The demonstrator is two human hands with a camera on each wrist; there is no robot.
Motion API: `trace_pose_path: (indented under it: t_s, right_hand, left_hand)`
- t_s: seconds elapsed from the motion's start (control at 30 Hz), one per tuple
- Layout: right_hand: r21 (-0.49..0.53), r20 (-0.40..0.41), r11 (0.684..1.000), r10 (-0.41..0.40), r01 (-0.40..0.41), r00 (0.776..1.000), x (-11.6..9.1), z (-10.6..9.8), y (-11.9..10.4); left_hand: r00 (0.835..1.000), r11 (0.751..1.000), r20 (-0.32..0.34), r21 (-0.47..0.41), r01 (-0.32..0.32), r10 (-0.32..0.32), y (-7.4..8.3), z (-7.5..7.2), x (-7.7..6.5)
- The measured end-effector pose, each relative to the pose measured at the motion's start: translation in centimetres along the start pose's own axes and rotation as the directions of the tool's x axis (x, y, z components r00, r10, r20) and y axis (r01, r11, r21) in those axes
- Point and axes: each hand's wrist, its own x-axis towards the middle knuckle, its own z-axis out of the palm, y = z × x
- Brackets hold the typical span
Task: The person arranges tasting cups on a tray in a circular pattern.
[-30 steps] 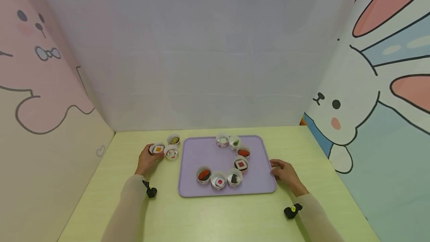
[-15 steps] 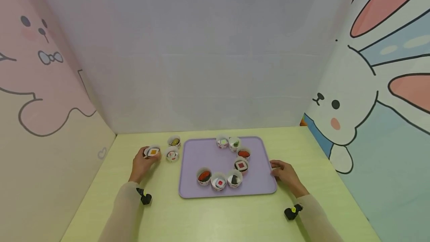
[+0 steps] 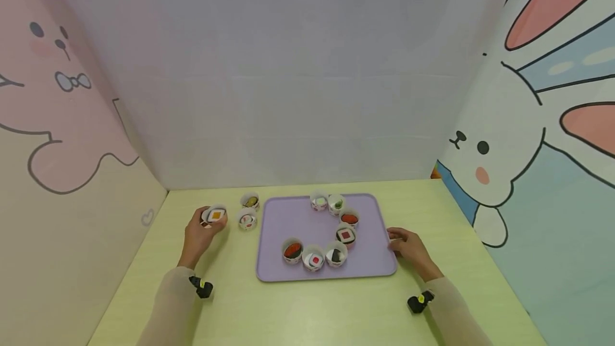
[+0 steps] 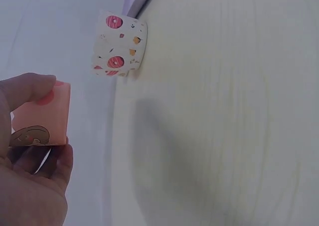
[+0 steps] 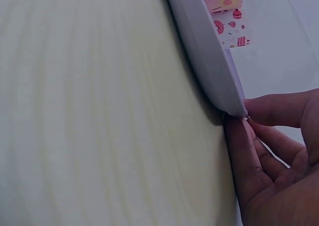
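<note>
My left hand grips a pink paper cup with thumb and fingers around its sides, off the table to the left of the tray. Inside that cup is a sushi piece, white with a yellow square centre. Two other paper cups, one with a green-yellow piece and one with a whitish piece, stand just right of this hand. At the right edge of the purple tray, my right hand pinches the rim, thumb above and fingers below, as the right wrist view shows.
Several paper cups with sushi pieces stand on the tray, in a curve from a back cup round the right to a front-left cup. A pale wooden table lies underneath. Printed panels enclose the sides.
My left hand has carried its cup left, away from the two cups beside it, and the gap between them has grown. The right hand stays at the tray's rim.
</note>
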Motion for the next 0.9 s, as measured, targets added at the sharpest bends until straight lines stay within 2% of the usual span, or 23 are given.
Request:
trace_pose_path:
  t_s: [0.37, 0.53, 0.9]
  right_hand:
    - [-0.006, -0.002, 1.000, 0.000, 0.000, 1.000, 0.0, 0.0, 0.0]
    - [-0.011, -0.003, 1.000, 0.001, -0.001, 1.000, 0.0, 0.1, 0.0]
    - [-0.023, -0.013, 1.000, -0.009, 0.009, 1.000, 0.0, 0.1, 0.1]
  left_hand:
    - [0.997, 0.998, -0.051, 0.002, -0.062, 0.062, 2.6, 0.2, -0.7]
    - [0.994, 0.995, -0.044, -0.009, -0.100, 0.100, 4.1, 0.7, -0.9]
    - [0.991, 0.990, -0.021, -0.034, -0.136, 0.136, 6.7, 2.0, -1.1]
